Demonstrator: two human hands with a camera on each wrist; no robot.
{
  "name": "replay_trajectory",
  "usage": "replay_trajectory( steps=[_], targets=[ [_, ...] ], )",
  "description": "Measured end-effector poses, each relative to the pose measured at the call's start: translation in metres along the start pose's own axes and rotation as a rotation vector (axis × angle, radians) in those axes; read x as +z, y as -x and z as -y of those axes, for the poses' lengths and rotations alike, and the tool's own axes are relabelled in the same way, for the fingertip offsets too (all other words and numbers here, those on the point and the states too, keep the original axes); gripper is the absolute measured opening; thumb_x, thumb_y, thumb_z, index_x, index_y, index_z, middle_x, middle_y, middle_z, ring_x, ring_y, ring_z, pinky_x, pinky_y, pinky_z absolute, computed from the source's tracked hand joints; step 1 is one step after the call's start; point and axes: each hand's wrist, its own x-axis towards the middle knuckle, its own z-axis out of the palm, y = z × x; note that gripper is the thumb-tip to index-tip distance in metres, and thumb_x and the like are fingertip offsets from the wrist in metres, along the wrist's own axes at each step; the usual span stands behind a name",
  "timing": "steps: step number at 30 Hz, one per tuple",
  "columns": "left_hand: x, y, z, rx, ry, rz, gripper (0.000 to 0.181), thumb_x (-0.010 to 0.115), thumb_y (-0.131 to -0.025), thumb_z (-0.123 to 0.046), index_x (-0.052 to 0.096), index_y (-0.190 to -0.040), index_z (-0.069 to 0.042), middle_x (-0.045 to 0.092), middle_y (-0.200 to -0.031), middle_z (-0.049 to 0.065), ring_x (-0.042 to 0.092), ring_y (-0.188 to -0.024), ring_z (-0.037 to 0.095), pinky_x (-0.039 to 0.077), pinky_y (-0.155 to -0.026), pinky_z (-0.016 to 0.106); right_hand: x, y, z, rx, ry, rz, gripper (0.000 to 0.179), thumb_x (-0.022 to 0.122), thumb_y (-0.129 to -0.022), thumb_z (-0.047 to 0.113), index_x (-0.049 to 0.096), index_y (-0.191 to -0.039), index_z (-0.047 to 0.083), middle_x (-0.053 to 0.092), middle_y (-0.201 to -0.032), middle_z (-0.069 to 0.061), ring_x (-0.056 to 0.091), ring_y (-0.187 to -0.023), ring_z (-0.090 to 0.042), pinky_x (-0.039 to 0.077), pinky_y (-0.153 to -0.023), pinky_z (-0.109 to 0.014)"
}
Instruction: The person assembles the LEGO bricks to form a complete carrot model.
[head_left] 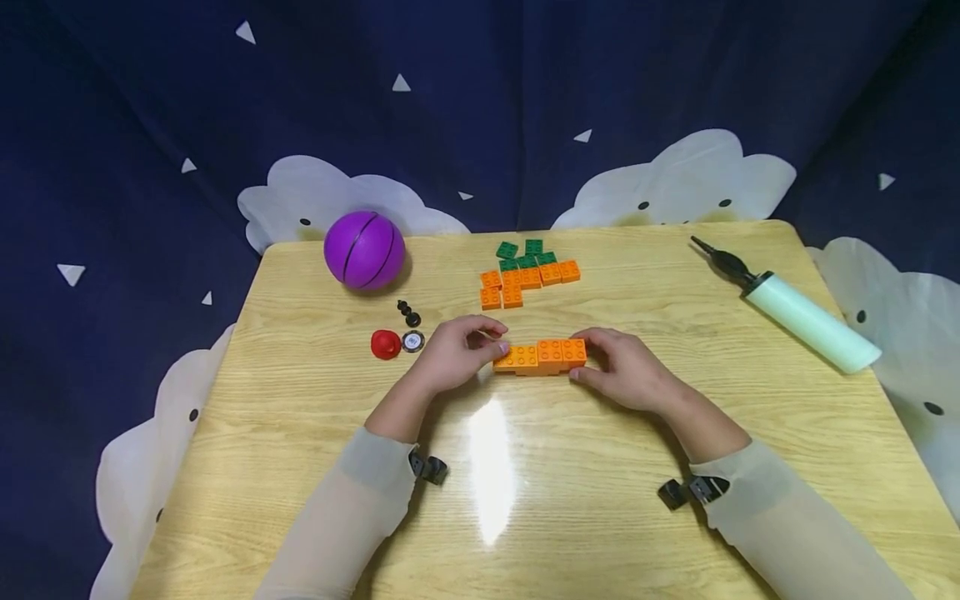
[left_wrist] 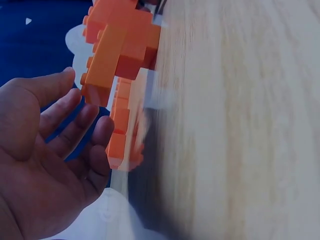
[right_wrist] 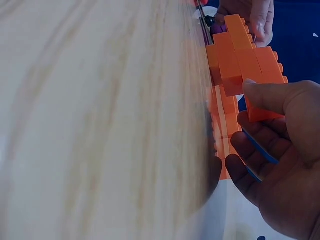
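An orange toy brick assembly (head_left: pixel 551 357) stands at the middle of the table, built in stepped layers with studs upward. At its right end, my right hand (head_left: pixel 630 371) pinches a brick, thumb on the near side and fingers behind. My left hand (head_left: pixel 453 354) is at the left end, its thumb by the corner brick and its fingers loosely bent and spread. In the left wrist view a small gap shows between the left thumb and the assembly (left_wrist: pixel 107 57). The right wrist view shows the right thumb (right_wrist: pixel 272 97) against the end brick.
Loose orange bricks (head_left: pixel 512 287) and green bricks (head_left: pixel 528 262) lie behind the assembly. At left are a purple ball (head_left: pixel 364 250), a small black turned piece (head_left: pixel 408 314), a red hat-shaped item (head_left: pixel 386 344) and a round chip (head_left: pixel 412 341). A hand pump (head_left: pixel 813 322) lies at right.
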Motion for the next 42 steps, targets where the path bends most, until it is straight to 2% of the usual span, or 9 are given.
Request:
replay_trajectory(
  steps=[7,13,21,27,35,39,42],
  targets=[
    [-0.004,-0.009,0.002,-0.006,-0.014,-0.102,0.028,0.074,-0.098,-0.027,0.074,-0.12,-0.01,0.071,-0.113,-0.001,0.067,-0.1,0.018,0.055,-0.089,0.04,-0.001,0.0,0.001,0.002,0.003,0.004,0.047,0.08,-0.093,0.022,0.063,-0.134,0.008,0.067,-0.132,-0.011,0.06,-0.126,-0.032,0.044,-0.109,-0.053],
    [-0.006,-0.016,0.003,-0.05,-0.013,-0.175,0.029,0.077,-0.096,-0.024,0.073,-0.121,-0.01,0.068,-0.118,0.002,0.065,-0.105,0.022,0.054,-0.091,0.042,0.001,0.0,0.002,-0.005,-0.007,0.0,0.046,0.081,-0.092,0.022,0.064,-0.133,0.009,0.067,-0.131,-0.01,0.061,-0.125,-0.031,0.046,-0.107,-0.052],
    [-0.005,-0.029,0.011,-0.079,-0.099,-0.248,0.036,0.081,-0.092,-0.021,0.071,-0.125,-0.011,0.065,-0.127,0.007,0.06,-0.114,0.026,0.049,-0.1,0.042,0.003,0.001,0.002,-0.008,-0.002,-0.001,0.046,0.081,-0.092,0.023,0.064,-0.132,0.009,0.067,-0.13,-0.009,0.061,-0.125,-0.031,0.046,-0.108,-0.053],
    [-0.004,-0.042,0.014,-0.09,-0.154,-0.271,0.042,0.082,-0.09,-0.021,0.069,-0.129,-0.012,0.062,-0.131,0.008,0.058,-0.119,0.029,0.045,-0.105,0.045,0.0,0.0,0.003,-0.012,0.022,-0.006,0.048,0.081,-0.092,0.023,0.063,-0.133,0.008,0.067,-0.132,-0.011,0.061,-0.126,-0.032,0.045,-0.108,-0.053],
    [0.002,-0.056,0.015,-0.104,-0.246,-0.268,0.052,0.083,-0.088,-0.021,0.067,-0.136,-0.012,0.057,-0.138,0.011,0.055,-0.124,0.032,0.042,-0.109,0.045,0.0,0.0,0.003,-0.012,0.037,-0.004,0.048,0.081,-0.092,0.024,0.063,-0.133,0.008,0.067,-0.132,-0.011,0.061,-0.126,-0.032,0.045,-0.108,-0.053],
    [0.004,-0.061,0.015,-0.127,-0.275,-0.274,0.051,0.083,-0.089,-0.021,0.067,-0.137,-0.012,0.057,-0.138,0.011,0.054,-0.125,0.032,0.043,-0.109,0.045,-0.001,0.0,0.003,-0.019,0.044,-0.003,0.047,0.081,-0.092,0.025,0.064,-0.132,0.009,0.067,-0.132,-0.01,0.06,-0.127,-0.032,0.044,-0.109,-0.053],
    [0.004,-0.062,0.014,-0.148,-0.284,-0.283,0.046,0.083,-0.089,-0.019,0.07,-0.132,-0.012,0.057,-0.136,0.01,0.054,-0.124,0.031,0.043,-0.109,0.044,-0.001,0.0,0.003,-0.024,0.048,-0.001,0.047,0.081,-0.092,0.025,0.064,-0.132,0.009,0.067,-0.133,-0.01,0.06,-0.127,-0.033,0.044,-0.109,-0.053]
  ],
)
